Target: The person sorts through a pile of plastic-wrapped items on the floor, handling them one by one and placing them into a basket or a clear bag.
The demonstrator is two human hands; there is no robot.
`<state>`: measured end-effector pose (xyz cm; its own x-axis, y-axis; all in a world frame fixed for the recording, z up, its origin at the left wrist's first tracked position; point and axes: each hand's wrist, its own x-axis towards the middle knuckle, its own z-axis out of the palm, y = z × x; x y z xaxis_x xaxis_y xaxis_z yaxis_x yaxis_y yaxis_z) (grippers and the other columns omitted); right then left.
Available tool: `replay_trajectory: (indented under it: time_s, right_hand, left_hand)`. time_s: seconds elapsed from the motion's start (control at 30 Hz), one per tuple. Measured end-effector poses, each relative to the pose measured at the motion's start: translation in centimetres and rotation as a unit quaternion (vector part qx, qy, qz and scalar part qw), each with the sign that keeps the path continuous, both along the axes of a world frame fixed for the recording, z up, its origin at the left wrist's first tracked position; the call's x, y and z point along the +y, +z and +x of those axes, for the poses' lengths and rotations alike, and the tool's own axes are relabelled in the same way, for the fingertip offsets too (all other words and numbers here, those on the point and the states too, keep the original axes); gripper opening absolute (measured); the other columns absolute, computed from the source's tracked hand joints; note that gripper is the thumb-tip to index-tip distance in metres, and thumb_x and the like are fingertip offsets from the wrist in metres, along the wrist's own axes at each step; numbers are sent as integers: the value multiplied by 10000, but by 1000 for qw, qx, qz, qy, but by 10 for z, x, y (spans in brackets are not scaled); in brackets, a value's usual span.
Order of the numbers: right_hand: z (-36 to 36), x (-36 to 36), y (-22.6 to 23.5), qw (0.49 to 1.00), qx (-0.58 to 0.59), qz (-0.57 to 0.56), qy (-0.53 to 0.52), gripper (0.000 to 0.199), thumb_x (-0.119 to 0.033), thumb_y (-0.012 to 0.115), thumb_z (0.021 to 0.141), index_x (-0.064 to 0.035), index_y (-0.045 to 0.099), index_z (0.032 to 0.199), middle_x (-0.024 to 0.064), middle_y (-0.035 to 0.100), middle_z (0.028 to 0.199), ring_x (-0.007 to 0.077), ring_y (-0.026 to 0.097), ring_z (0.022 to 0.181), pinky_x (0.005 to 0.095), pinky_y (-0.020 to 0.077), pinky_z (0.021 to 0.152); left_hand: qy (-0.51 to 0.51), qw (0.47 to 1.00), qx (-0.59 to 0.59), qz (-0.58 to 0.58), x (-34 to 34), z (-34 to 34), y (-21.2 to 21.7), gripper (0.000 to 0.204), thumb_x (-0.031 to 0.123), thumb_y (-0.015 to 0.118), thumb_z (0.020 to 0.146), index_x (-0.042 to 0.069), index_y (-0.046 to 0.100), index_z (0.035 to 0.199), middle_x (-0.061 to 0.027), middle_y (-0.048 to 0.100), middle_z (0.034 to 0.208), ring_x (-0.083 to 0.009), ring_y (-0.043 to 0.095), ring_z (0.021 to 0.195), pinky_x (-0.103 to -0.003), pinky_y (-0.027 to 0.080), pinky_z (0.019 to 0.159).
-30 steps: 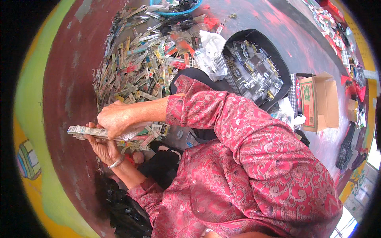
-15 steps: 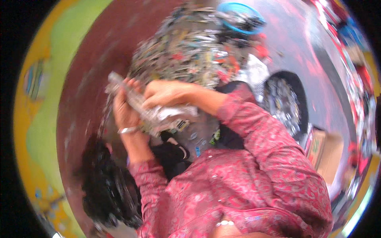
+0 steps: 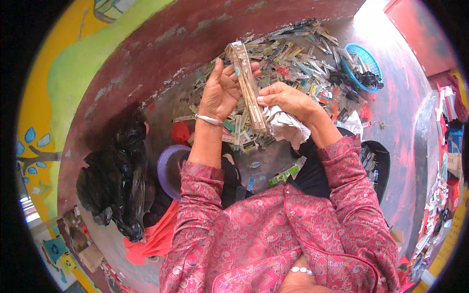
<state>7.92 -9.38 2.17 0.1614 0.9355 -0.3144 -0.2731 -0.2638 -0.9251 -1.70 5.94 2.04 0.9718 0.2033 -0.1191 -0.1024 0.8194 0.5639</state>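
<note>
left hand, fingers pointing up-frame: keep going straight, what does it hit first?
Probably the heap of flat strips and packets on the floor beyond the fingertips of the left hand, which holds a long bundle of strips. Depth is unclear; the hand may be raised above the heap.

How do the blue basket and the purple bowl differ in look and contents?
The blue basket has perforated, mesh-like walls; the purple bowl looks solid and smooth. The basket holds dark items at its right side; the bowl's contents cannot be seen, as the left sleeve covers part of it. The basket sits at the far edge of the pile of flat strips; the bowl sits close to the person, beside a black plastic bag. Both are round and rest on the floor.
</note>
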Motion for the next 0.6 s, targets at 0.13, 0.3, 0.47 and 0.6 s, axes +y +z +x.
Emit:
replay_trajectory:
  time_s: [0.13,0.3,0.47,0.6]
  right_hand:
    - [1,3,-6,998,-67,5,13,255,-264,524,827,-33,605,756,-8,570,670,74,499,606,231,392,565]
    - [-4,10,9,978,-200,-51,-14,518,-479,550,751,22,609,866,94,597,768,150,543,710,292,423,651]
    - [-8,11,-3,957,-278,42,-70,488,-403,605,627,29,600,853,148,615,807,237,583,732,350,450,664]
    - [7,0,20,931,-273,51,-235,385,-351,621,639,15,617,758,156,618,717,232,596,695,358,457,644]
  left_hand:
    - [11,994,17,105,-7,4,-8,444,303,482,863,-54,431,1121,-186,574,994,-286,557,949,-380,447,851]
    - [146,966,79,197,-11,7,-3,276,199,510,861,-45,479,986,-148,616,831,-213,599,800,-322,471,747]
    - [-24,946,13,322,-5,7,-4,577,372,465,859,-40,349,1245,-154,538,1109,-254,505,1036,-364,380,902]
    - [89,974,-12,209,-40,17,33,756,558,457,787,34,278,1302,-117,303,1342,-241,292,1231,-393,192,1028]
